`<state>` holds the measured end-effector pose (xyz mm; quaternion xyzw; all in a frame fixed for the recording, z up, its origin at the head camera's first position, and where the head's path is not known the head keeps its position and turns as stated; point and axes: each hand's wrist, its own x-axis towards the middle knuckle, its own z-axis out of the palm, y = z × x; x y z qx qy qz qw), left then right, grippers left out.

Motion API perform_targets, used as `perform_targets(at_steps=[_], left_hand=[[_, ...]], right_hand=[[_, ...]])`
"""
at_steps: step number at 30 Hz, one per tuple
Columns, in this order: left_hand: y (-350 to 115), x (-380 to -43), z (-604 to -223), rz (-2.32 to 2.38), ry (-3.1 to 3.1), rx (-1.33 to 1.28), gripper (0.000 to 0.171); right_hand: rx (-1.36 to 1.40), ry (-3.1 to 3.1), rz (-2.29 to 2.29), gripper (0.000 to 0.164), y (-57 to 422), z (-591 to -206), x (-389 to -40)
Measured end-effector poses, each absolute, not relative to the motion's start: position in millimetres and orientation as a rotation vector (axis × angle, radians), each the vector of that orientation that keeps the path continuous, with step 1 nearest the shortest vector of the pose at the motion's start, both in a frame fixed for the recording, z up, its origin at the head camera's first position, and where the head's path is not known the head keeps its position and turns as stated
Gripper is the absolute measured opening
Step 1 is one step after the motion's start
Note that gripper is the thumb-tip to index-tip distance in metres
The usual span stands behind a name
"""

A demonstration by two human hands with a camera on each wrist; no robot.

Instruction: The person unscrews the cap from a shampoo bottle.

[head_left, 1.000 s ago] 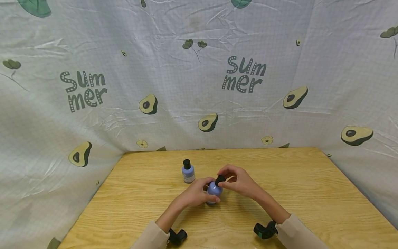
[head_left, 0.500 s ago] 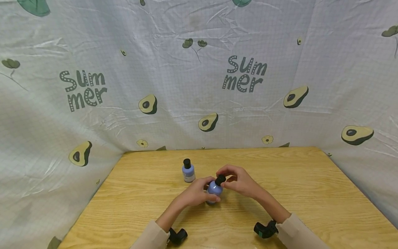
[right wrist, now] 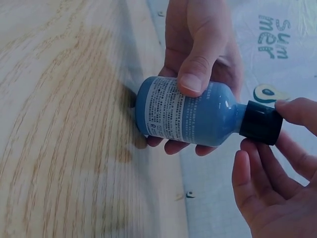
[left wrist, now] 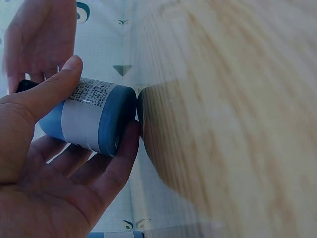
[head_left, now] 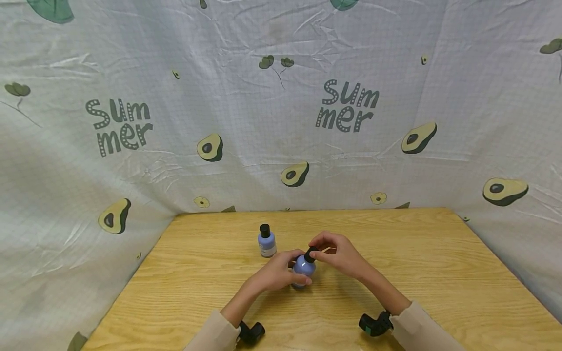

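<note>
A blue-violet bottle (head_left: pixel 304 265) with a black cap (right wrist: pixel 261 122) and a printed white label leans toward the right in the head view. My left hand (head_left: pixel 277 271) grips its body, thumb on one side and fingers on the other. At the cap, my right hand (head_left: pixel 338 254) pinches with thumb and fingertips. The right wrist view shows the cap on the bottle's neck, a bit of blue neck visible below it. Close above the tabletop (left wrist: pixel 223 109) is the bottle's base; whether it touches the wood I cannot tell.
A second bottle (head_left: pixel 267 245) of the same kind, black-capped, stands upright on the wooden table (head_left: pixel 197 273), behind and left of my hands. A patterned cloth (head_left: pixel 246 107) hangs along the table's back and sides. Each wrist carries a black camera mount (head_left: pixel 375 324).
The fingers of my right hand have shifted slightly around the cap, with the thumb now further across it. My left hand and the bottle have stayed nearly still.
</note>
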<state>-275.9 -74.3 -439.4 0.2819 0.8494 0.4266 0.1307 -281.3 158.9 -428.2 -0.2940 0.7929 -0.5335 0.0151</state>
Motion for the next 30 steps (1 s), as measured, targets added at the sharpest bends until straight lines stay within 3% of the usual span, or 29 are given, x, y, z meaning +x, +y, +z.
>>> perform_targets(at_steps=[10,18,30], left_hand=[[-74.5,-275.3,-440.1,1.244,2.465,0.826,0.049],[-75.9,-273.9,-440.0,1.251,2.447,0.815,0.049],[-78.2,-270.9,-440.3,1.252,2.442,0.835,0.050]], right_hand=[[-1.058,2.376,-1.678,0.026,160.5,-426.0,-280.2],[-0.978,2.420,-1.678,0.032,157.8,-426.9,-278.0],[-0.978,2.443,-1.654,0.028,154.7,-427.7,-272.9]])
